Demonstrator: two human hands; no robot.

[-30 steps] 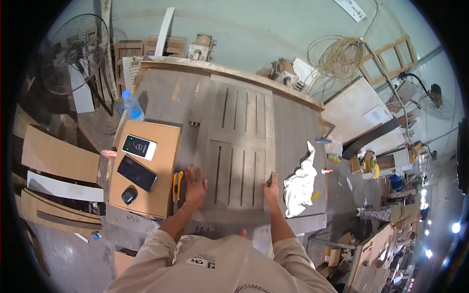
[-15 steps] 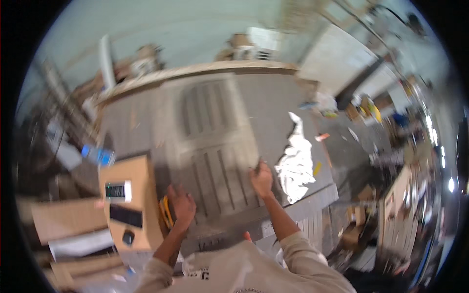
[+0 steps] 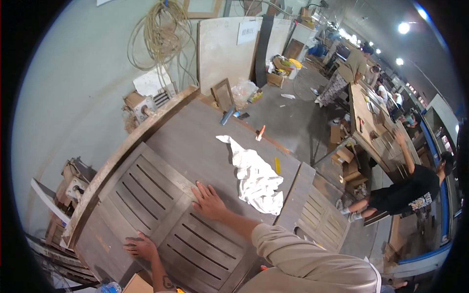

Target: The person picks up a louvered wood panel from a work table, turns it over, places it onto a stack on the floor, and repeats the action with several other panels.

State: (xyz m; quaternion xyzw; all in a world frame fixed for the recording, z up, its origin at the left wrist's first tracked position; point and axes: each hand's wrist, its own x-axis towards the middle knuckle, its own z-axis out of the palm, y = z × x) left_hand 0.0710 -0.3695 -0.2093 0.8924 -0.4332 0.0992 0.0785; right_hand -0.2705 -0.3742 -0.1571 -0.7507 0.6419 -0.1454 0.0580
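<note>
A brown-grey wooden panel with long parallel slots in two sections [image 3: 168,217] lies flat on the workbench. My right hand [image 3: 209,202] rests palm down near its right edge, at the end of the cross rail between the sections. At the panel's left edge, my left hand [image 3: 141,246] lies on it with fingers stretched apart. Neither hand holds anything. A crumpled white cloth [image 3: 256,178] is on the bench to the right of my right hand.
A raised wooden strip [image 3: 129,158] runs along the bench's far edge. An orange-handled tool [image 3: 261,133] and a yellow strip [image 3: 277,165] lie past the cloth. At lower left are a cardboard box [image 3: 138,284] and a bottle [image 3: 110,288]. A person in black [image 3: 408,190] bends at right.
The view has swung to the right. Both my hands have moved farther up along the panel's sides, to about its middle. The panel and cloth seem to lie where they were.
</note>
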